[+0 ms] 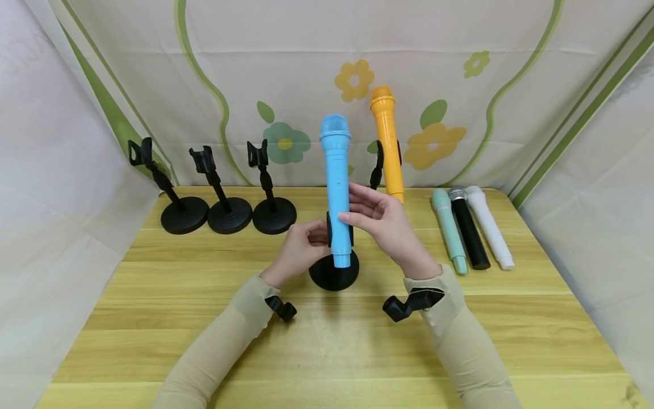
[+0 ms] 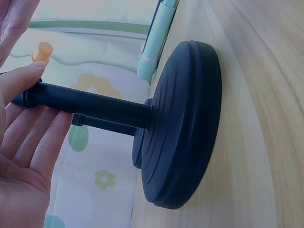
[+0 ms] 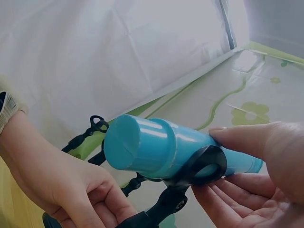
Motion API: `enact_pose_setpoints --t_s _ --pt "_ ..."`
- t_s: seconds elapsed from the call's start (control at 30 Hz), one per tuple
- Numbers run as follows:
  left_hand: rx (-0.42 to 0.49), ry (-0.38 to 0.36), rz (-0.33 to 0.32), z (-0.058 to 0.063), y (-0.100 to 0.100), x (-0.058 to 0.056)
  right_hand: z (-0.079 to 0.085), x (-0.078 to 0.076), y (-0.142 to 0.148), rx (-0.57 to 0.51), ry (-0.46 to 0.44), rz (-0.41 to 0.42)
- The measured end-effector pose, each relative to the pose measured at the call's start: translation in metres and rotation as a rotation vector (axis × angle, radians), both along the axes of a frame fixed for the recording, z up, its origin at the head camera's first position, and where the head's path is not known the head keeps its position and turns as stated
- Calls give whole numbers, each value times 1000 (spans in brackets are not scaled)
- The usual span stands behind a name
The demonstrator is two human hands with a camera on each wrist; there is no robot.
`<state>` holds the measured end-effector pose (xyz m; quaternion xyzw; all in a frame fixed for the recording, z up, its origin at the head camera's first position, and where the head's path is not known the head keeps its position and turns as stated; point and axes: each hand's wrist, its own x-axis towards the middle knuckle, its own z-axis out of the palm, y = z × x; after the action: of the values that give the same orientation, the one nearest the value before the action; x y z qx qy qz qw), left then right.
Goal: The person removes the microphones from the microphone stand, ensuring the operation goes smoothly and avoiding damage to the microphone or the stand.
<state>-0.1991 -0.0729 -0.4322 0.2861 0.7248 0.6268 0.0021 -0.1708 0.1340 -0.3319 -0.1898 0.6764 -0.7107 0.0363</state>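
A light blue microphone (image 1: pixel 335 170) sits in the clip (image 3: pixel 209 166) of a black desk stand, head end up and tilted. My right hand (image 1: pixel 390 230) holds the microphone's body from the right, thumb (image 3: pixel 242 140) on one side and fingers on the other. With the left hand (image 1: pixel 298 250) I grip the stand's pole (image 2: pixel 99 107) just below the clip, thumb on one side, fingers behind. The stand's round black base (image 1: pixel 333 277) rests on the wooden table.
Three black stands with vacant clips, the nearest to me being one stand (image 1: pixel 268 193), line the back left. Behind my right hand an orange microphone (image 1: pixel 389 142) sits in another stand. Mint (image 1: pixel 449 230), black (image 1: pixel 469 230) and white (image 1: pixel 490 227) microphones lie at the right.
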Motion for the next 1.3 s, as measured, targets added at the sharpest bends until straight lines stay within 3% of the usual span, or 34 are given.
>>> enact_pose_setpoints --t_s 0.47,0.73,1.3 --pt "21 39 -51 1 -2 -3 0 1 -6 -54 17 -38" --pt "1 40 -36 5 -1 0 0 1 -10 -76 37 -74" --pt "4 107 -43 0 -1 -4 5 -7 -9 -76 48 -76"
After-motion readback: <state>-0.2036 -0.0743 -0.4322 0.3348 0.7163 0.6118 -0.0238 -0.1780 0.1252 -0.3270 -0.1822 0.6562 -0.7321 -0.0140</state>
